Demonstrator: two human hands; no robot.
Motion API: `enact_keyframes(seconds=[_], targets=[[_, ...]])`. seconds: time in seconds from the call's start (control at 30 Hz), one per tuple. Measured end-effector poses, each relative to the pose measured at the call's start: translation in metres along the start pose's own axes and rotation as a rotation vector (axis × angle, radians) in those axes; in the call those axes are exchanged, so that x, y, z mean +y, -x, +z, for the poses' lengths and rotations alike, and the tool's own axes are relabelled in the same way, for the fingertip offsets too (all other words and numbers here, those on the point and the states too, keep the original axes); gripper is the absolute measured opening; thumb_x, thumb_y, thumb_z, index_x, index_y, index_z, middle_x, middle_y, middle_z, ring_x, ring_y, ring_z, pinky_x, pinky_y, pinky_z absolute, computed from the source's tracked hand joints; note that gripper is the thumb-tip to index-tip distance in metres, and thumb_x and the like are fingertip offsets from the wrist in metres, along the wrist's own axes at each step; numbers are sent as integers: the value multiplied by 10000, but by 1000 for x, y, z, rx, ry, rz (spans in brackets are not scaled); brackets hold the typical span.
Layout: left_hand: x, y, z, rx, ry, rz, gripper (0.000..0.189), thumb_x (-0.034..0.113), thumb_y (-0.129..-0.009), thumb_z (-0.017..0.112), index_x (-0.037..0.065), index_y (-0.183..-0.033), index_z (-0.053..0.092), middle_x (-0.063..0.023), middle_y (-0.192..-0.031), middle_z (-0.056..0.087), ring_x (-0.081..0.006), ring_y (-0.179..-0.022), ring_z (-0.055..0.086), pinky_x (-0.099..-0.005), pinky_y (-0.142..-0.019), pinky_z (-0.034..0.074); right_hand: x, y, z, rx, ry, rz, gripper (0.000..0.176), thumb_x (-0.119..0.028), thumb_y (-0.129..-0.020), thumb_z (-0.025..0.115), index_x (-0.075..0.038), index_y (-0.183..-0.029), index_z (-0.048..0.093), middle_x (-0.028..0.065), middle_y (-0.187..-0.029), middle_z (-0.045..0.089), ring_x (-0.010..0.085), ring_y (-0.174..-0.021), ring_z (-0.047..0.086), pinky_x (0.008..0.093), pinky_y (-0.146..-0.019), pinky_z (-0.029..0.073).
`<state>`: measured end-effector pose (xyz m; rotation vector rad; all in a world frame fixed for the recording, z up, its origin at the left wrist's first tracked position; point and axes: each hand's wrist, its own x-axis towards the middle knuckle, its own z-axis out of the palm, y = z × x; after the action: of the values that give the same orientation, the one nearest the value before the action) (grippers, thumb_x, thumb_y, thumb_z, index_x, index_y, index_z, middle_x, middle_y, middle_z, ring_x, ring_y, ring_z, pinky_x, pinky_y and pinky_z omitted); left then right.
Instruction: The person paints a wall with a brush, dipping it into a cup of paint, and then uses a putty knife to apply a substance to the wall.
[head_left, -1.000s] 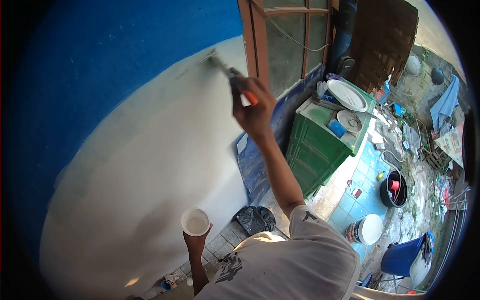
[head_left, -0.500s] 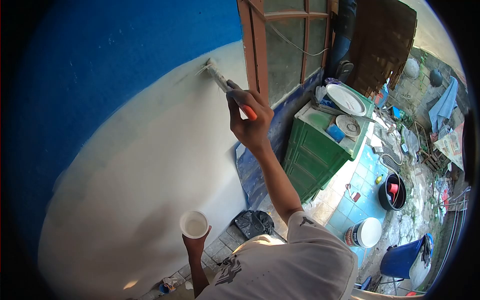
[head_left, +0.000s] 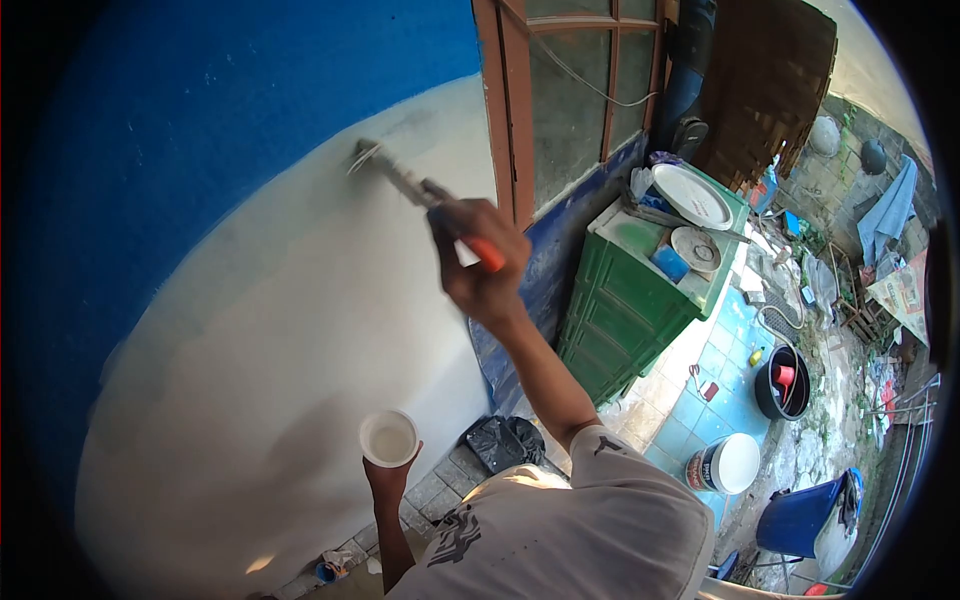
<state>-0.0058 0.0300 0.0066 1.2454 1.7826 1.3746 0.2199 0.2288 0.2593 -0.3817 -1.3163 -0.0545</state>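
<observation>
My right hand is closed around the orange-ended handle of a paintbrush. The brush's bristles meet the wall near the curved border between the white paint and the blue paint. Lower down, my left hand grips a white plastic cup from below, held upright with its mouth toward me. Pale liquid seems to lie inside it. The brush and my right hand are slightly blurred.
Right of the painted wall is a brown-framed window. A green cabinet carries lids and containers. On the floor stand a paint bucket, a black tub and a blue bin. A black plastic bag lies by the wall.
My right hand has moved the brush left and slightly down along the white edge, away from the window frame. My left hand stays in nearly the same place with the cup.
</observation>
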Motion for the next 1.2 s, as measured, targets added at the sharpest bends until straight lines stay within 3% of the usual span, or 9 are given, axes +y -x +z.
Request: enact_keyframes(seconds=[0.2, 0.4, 0.5, 0.57, 0.73, 0.87, 1.0, 1.1, 1.2], targets=[[-27, 4, -3, -18, -68, 44, 505, 96, -744, 936, -11, -1128, 626, -75, -973, 693, -155, -830, 669, -307, -689, 567, 45, -5, -2, 230, 211, 89, 167, 57, -869, 732, 8, -1028, 715, 128, -912, 750, 202, -799, 737, 289, -735, 553], [0, 5, 5, -44, -57, 0, 554, 145, -703, 963, -4, -1141, 657, -131, -1066, 729, -253, -983, 703, -385, -894, 549, -24, 33, 41, -82, 124, -117, 345, 52, -722, 749, -51, -1049, 714, 157, -1176, 739, 282, -852, 713, 315, -734, 584], [9, 4, 6, -30, -101, 107, 522, 145, -734, 950, -5, -1127, 641, -83, -1021, 712, -203, -918, 677, -357, -833, 556, -39, 34, 38, -59, -68, -78, 313, 58, -726, 742, -54, -1017, 707, 138, -1141, 750, 268, -786, 709, 307, -678, 581], [2, 1, 5, -5, -39, 130, 537, 164, -729, 955, -4, -1133, 644, -94, -1052, 714, -217, -960, 674, -370, -883, 543, -26, 23, 24, 15, -136, 45, 221, 164, -760, 722, 32, -930, 671, 135, -867, 720, 244, -748, 707, 290, -653, 546], [3, 9, -3, 34, -93, 108, 550, 170, -723, 958, -2, -1139, 642, -98, -1059, 713, -218, -958, 677, -369, -874, 547, 38, -1, 6, 318, 21, 210, 99, 96, -905, 695, 47, -990, 685, 81, -928, 720, 114, -867, 668, 274, -797, 541], [-4, 10, 0, 31, -80, 104, 548, 165, -724, 955, -2, -1142, 641, -103, -1062, 712, -221, -958, 676, -373, -875, 548, 12, 7, 28, 195, 162, -13, 185, 106, -826, 733, 25, -990, 705, 107, -867, 722, 215, -763, 702, 290, -713, 560], [-2, 11, 0, 16, -85, 86, 545, 166, -726, 954, -4, -1138, 641, -104, -1060, 713, -222, -959, 677, -374, -876, 549, -47, 35, 57, -51, 12, -143, 315, 56, -730, 751, -33, -1031, 723, 163, -1082, 756, 268, -802, 715, 315, -723, 583], [3, 8, -1, 12, -54, 69, 548, 170, -726, 955, -6, -1138, 639, -104, -1062, 712, -222, -966, 679, -374, -877, 549, -75, 33, 56, -160, -415, 102, 279, 133, -726, 765, -10, -953, 689, 176, -994, 756, 238, -743, 700, 289, -656, 572], [8, 7, -4, 45, -70, 90, 555, 170, -726, 956, -4, -1147, 638, -104, -1069, 712, -220, -974, 680, -375, -878, 549, -43, 28, 47, -120, -228, 77, 237, 133, -778, 758, -7, -957, 690, 145, -942, 752, 210, -787, 726, 285, -688, 578]])
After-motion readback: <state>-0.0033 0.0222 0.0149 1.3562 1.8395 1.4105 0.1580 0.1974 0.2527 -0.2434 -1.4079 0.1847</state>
